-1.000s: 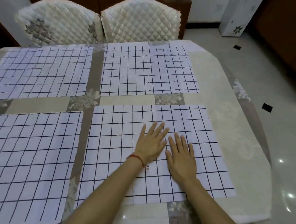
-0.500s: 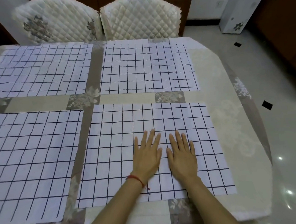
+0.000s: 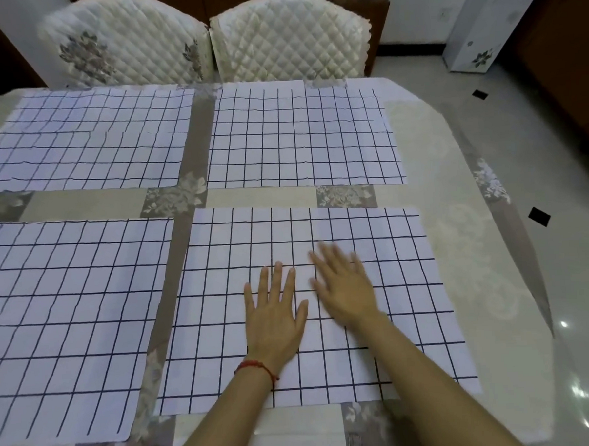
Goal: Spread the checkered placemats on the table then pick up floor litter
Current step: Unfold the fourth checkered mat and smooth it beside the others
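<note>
A head-worn camera looks down at a dining table [image 3: 454, 166] covered by a cream cloth with grey floral bands. Four white placemats with a dark grid pattern lie flat on it in two rows of two, with strips of cloth showing between them. The far left placemat [image 3: 87, 141] and far right placemat [image 3: 302, 137] sit by the far edge; the near left placemat [image 3: 63, 323] runs off the left side of the view; the near right placemat [image 3: 321, 242] lies in front of the person.

Two bare hands rest side by side on the near right placemat, close together but apart. The left hand [image 3: 274, 319] lies palm down, its fingers straight and slightly spread, pressing on the fabric and gripping nothing. A thin red bracelet [image 3: 254, 366] circles its wrist. The right hand [image 3: 347, 288] is also flat with fingers extended, angled toward the far left; it is blurred, and it holds nothing.

Two quilted cream chairs stand side by side at the far edge: the left chair [image 3: 123, 44] and the right chair [image 3: 290, 39].

On the glossy pale floor [image 3: 562, 277] to the right lie two small dark pieces of litter, well apart: the far piece [image 3: 479, 94] and the near piece [image 3: 539, 216]. A white cabinet [image 3: 473, 19] with a flower motif stands far right.
</note>
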Motion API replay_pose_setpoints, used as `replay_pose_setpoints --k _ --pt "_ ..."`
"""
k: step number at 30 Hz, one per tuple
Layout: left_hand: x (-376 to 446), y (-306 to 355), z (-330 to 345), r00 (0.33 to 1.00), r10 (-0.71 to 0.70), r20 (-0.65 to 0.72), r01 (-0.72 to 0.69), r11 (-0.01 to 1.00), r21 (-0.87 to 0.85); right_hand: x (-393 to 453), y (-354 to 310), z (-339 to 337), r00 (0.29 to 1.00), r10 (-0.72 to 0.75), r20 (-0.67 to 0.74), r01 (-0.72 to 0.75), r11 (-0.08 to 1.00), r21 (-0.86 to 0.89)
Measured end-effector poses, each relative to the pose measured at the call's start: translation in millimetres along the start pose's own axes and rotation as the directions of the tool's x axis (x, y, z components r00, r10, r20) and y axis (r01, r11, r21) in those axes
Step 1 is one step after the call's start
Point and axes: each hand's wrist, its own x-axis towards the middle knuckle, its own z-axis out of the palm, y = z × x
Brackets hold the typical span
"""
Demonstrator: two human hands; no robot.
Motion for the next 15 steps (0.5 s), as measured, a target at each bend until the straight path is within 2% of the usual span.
replay_pose_setpoints --k 2,4,5,6,7,9,10,11,15 --pt "0 0 0 1.000 -0.001 0.005 0.001 1.000 -0.010 -2 39 -6 0.973 0.219 -0.072 -0.221 0.975 -0.026" --pt "-1 -1 -1 1.000 0.005 0.008 -0.005 1.000 -0.008 -15 66 -17 0.888 0.453 -0.083 -0.453 0.891 0.019" --pt "-2 -1 -1 1.000 0.006 0.007 -0.006 1.000 -0.006 -22 68 -20 0.853 0.514 -0.091 -0.511 0.858 0.059" --pt "-2 -1 -1 1.000 0.005 0.004 -0.005 1.000 -0.011 -29 61 -20 0.844 0.522 -0.119 -0.515 0.853 0.089" --pt "-1 -1 -2 1.000 0.005 0.002 -0.005 1.000 -0.018 -36 45 -17 0.873 0.461 -0.159 -0.451 0.887 0.096" --pt "-2 0 -3 1.000 0.007 0.001 -0.007 1.000 -0.024 -55 8 0 0.974 0.181 -0.138 -0.178 0.984 0.030" --pt "-2 0 -3 1.000 0.009 0.003 -0.009 1.000 -0.026 -66 -4 12 0.992 0.053 -0.114 -0.056 0.998 -0.020" --pt "-2 0 -4 1.000 0.014 0.009 -0.013 0.999 -0.033 -74 -9 19 0.997 0.012 -0.082 -0.015 0.999 -0.030" --pt "-3 -1 -4 0.999 0.034 0.014 -0.033 0.997 -0.063 -90 30 9 0.964 0.260 -0.064 -0.255 0.964 0.072"
